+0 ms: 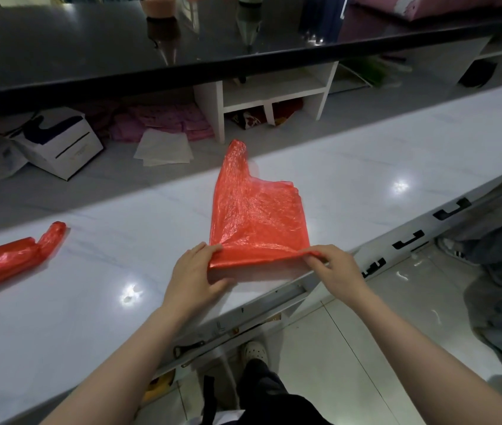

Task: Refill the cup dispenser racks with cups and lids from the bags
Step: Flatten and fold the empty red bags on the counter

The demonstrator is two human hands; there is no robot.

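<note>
A flat, empty red plastic bag [256, 207] lies on the white counter [366, 167], one handle pointing away from me. Its near edge is folded up into a roll. My left hand [196, 271] pinches the left end of that roll, thumb on top. At the right end of the roll, my right hand [334, 266] pinches it with curled fingers. A second red bag [13, 256], rolled into a long tube, lies at the counter's left. No cups, lids or dispenser racks are in view.
A black glossy upper counter [182, 65] runs across the back. Beneath it stand a white box [59, 142], pink packets [164, 121], white sheets [164, 147] and a white shelf unit [274, 93]. Another person's legs [501, 271] stand at the right.
</note>
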